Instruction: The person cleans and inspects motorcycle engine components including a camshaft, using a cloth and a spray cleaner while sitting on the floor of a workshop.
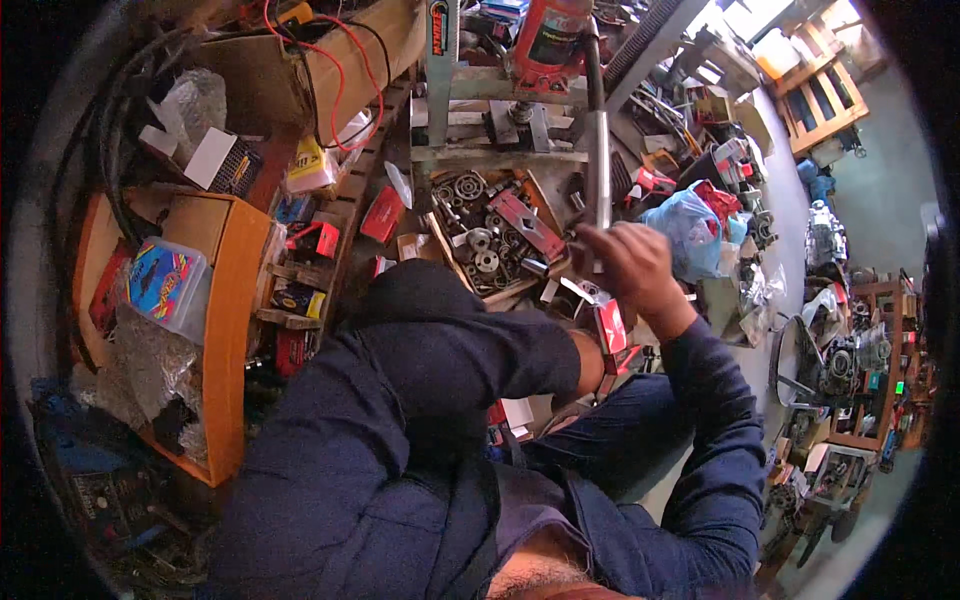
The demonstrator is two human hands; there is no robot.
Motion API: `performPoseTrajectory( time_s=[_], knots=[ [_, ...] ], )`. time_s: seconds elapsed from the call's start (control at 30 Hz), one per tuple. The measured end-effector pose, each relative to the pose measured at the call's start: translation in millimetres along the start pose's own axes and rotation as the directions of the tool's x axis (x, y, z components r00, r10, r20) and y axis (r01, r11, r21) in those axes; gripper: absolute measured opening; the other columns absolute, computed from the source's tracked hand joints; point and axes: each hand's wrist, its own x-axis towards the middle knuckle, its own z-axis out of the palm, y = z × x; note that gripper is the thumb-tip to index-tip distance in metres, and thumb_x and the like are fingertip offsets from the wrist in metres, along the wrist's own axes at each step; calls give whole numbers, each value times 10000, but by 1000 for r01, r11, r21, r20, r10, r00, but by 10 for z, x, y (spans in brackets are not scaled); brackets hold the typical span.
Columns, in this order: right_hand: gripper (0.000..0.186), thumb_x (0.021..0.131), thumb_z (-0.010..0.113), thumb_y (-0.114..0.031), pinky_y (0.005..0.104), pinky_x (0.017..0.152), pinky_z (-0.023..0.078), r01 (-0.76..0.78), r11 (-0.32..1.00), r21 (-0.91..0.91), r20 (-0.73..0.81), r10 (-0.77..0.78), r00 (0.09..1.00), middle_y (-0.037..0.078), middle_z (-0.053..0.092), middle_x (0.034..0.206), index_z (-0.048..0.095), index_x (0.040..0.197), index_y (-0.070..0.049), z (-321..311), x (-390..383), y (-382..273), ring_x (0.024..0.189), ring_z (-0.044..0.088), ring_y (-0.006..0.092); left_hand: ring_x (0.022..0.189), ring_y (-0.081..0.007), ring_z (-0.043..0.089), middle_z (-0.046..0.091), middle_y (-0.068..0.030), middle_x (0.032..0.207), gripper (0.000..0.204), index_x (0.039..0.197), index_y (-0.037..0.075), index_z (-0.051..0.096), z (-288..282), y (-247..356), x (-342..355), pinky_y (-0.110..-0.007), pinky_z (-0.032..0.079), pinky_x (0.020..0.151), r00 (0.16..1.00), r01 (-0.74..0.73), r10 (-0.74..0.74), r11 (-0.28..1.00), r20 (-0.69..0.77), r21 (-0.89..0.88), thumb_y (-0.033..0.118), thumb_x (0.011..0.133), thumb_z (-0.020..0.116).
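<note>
Right hand (pixel 632 265) closes around the lower part of a metal tube (pixel 598 165), which rises from the fist and meets a dark rod (pixel 593 65) at its upper end. The left hand (pixel 588 365) is lower, just past its dark cuff; its fingers are hidden, so I cannot tell whether it holds anything. Just beside its wrist is a red-and-white box (pixel 610 325).

Beyond the hands, left of the tube, a wooden tray (pixel 441 247) is full of gears (pixel 486 261) and other metal parts, with a red metal piece (pixel 528 225) lying across them. Above it stands a metal frame (pixel 438 105) with a red jack (pixel 550 45), near the dark rod.

A blue plastic bag (pixel 688 228) sits right of the right hand, among piled parts. Farther left, an orange-brown wooden box (pixel 228 340) holds a clear tub (pixel 172 285) with a colourful label and some bubble wrap (pixel 150 360). Behind it, a red wire (pixel 378 85) loops over a cardboard box (pixel 345 85). At far right, a wooden pallet (pixel 825 105) leans by the grey floor (pixel 895 190).
</note>
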Motion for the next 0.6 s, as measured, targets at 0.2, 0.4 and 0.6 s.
performPoseTrajectory(
  time_s=[0.2, 0.4, 0.6],
  knots=[
    [196, 829, 692, -145, 312, 605, 504, -412, 905, -106, -605, 270, 749, 73, 673, 744, 670, 1005, -60, -942, 1279, 363, 655, 641, 177, 846, -364, 671, 682, -189, 935, 273, 891, 28, 698, -111, 80, -164, -456, 549, 701, 961, 116, -109, 993, 254, -12, 243, 797, 557],
    [282, 731, 730, -328, 397, 547, 488, 72, 997, -1, -66, -72, 995, 78, 596, 715, 674, 937, -144, 94, 125, -68, 607, 597, 232, 805, -365, 674, 688, -186, 907, 237, 880, 58, 712, -93, 137, -10, -460, 548, 673, 995, 41, -28, 988, 91, -149, 223, 783, 573],
    [291, 819, 723, -113, 328, 691, 528, -270, 759, -592, -435, -19, 900, 73, 653, 980, 655, 1102, -132, -834, 1119, 284, 781, 657, 195, 768, -344, 678, 691, -184, 861, 232, 819, 54, 724, -60, 101, -178, -458, 538, 645, 976, 173, -138, 962, 170, -211, 217, 659, 686]
  ],
)
